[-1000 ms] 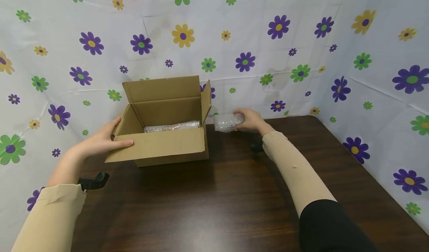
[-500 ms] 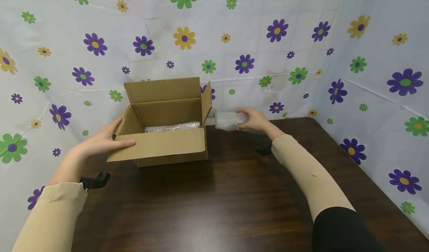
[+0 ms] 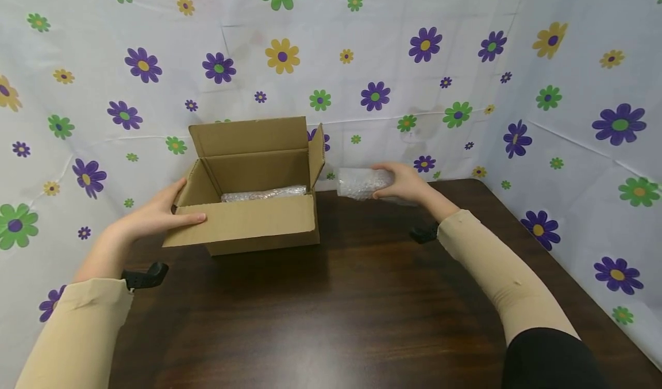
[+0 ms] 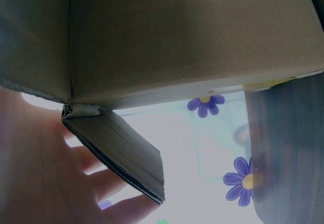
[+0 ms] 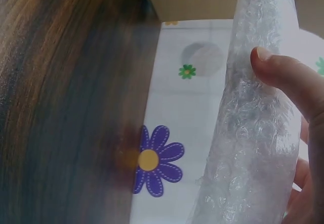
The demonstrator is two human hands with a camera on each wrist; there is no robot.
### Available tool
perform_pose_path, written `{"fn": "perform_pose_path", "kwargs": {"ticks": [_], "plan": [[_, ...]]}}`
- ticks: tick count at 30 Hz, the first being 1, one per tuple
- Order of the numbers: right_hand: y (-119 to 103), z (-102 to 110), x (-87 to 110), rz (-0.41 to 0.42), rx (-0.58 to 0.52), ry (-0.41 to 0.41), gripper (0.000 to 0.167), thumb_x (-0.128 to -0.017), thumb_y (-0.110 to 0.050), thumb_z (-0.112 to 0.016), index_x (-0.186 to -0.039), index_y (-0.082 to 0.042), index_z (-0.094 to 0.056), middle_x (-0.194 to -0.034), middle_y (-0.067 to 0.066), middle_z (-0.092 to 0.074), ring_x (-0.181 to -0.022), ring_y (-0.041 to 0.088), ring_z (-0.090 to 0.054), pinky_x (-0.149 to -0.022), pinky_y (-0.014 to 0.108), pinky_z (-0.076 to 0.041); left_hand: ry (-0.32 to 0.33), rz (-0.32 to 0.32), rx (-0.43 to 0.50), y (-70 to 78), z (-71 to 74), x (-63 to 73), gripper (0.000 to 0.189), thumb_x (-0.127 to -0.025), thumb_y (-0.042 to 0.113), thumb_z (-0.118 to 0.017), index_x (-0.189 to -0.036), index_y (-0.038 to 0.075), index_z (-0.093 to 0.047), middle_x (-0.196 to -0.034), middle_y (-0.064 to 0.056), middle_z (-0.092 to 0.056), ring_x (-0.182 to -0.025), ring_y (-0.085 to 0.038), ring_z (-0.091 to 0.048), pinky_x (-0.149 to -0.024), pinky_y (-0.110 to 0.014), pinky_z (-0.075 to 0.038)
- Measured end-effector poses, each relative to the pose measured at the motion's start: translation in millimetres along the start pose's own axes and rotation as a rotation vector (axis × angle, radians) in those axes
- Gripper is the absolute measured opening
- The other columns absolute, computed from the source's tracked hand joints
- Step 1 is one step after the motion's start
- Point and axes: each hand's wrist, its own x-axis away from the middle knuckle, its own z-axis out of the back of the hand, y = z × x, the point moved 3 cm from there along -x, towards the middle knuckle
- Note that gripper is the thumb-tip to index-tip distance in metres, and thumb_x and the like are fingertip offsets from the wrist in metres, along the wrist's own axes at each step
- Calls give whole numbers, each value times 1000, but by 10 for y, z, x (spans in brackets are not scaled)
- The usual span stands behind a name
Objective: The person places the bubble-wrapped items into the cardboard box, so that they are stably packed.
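An open cardboard box stands on the table, flaps spread. My left hand grips its left corner, the thumb lying on the front flap. In the left wrist view, fingers reach around a side flap. Inside the box lies a bubble-wrapped bundle, partly hidden by the front flap. To the right of the box, my right hand holds a bubble-wrapped roll between thumb and fingers. The right wrist view shows this long wrapped roll close up; its contents cannot be made out.
The dark wooden table extends in front of and to the right of the box. A white cloth with a flower print hangs behind the table and along its right side. A black wrist strap is on the left wrist.
My right hand has shifted to the right with the bubble-wrapped roll, farther from the box. The left hand and the box stay where they were.
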Motion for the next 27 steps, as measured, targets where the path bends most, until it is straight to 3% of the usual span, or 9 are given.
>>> {"fn": "perform_pose_path", "kwargs": {"ticks": [13, 27], "plan": [[-260, 211, 176, 29, 37, 34, 77, -71, -38, -86, -136, -11, -56, -138, 11, -53, -129, 33, -44, -107, 52, -33, 6, -3, 3, 17, -3, 7, 109, -89, 40, -68, -152, -2, 10, -154, -36, 3, -139, -54, -1, -106, -71, -11], [-600, 610, 185, 88, 32, 54, 77, -71, -35, -87, -137, -12, -56, -140, 10, -52, -132, 31, -42, -109, 49, -33, 0, -2, 9, 19, 9, 6, 109, -89, 39, -68, -152, -2, 11, -154, -36, 4, -139, -55, 0, -105, -72, -11]]}}
